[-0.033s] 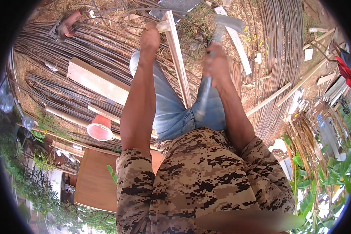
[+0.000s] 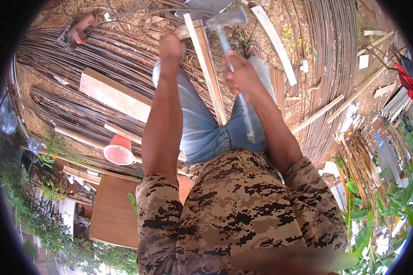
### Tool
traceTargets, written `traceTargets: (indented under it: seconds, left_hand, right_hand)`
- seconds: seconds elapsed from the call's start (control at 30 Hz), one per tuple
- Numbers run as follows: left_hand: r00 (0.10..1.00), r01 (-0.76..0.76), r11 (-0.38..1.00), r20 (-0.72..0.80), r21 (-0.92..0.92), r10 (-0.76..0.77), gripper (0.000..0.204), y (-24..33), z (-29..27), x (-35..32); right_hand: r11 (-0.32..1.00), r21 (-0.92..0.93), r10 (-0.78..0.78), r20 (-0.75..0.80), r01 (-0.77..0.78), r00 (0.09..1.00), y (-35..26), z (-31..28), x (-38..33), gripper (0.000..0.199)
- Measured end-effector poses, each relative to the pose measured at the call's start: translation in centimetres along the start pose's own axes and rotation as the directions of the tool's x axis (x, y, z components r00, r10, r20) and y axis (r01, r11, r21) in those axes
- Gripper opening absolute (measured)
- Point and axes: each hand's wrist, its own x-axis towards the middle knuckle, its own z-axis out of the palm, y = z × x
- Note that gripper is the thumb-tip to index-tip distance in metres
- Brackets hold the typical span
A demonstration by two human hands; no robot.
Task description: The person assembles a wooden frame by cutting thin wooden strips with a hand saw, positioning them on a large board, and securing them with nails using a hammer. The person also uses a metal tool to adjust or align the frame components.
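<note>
My right hand (image 2: 243,75) is wrapped round the handle of a hammer (image 2: 226,43). Its slightly blurred head lies just right of the far end of a narrow wooden board (image 2: 209,73); I cannot tell whether they touch. The board runs between my legs, its near end at my lap, with a pale face and a browner strip alongside. On the far left side, my left hand (image 2: 170,45) is closed on a short piece of wood (image 2: 183,32) that reaches the board's far end. My fingers hide the rest of that piece.
Bundles of long thin rods (image 2: 330,68) cover the ground on both sides. At left lie a thick wooden beam (image 2: 114,94) and a red bucket (image 2: 119,151). A pale plank (image 2: 275,46) rests at far right of the hammer; a brown panel (image 2: 112,206) is lower left.
The hammer has swung left, bringing its head from well right of the board to beside its far end. My left hand and the board's far end have shifted slightly left.
</note>
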Motion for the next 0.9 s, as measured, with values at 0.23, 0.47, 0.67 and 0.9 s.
traceTargets:
  seconds: [0.23,0.47,0.67,0.9]
  left_hand:
    - [0.991,0.116,0.990,-0.061,-0.081,-0.121,0.080,0.4,-0.6,-0.6]
    - [0.980,0.161,0.983,0.129,-0.088,-0.149,0.085,0.8,-2.1,-0.9]
    - [0.995,0.074,0.993,0.066,0.097,-0.081,0.081,1.4,-3.2,-1.9]
    - [0.996,0.026,1.000,0.086,-0.011,-0.025,0.084,-0.7,-3.8,-0.7]
  right_hand:
    - [0.997,0.069,0.027,0.140,-0.037,0.990,-3.5,2.2,-1.1,0.030]
    - [0.820,-0.548,0.475,0.486,-0.168,0.734,4.8,3.9,-3.3,0.030]
    - [0.980,-0.109,0.184,0.171,-0.167,0.968,1.5,-1.8,2.5,0.031]
    - [0.873,-0.278,0.469,0.254,-0.401,0.846,5.5,-4.9,0.4,0.036]
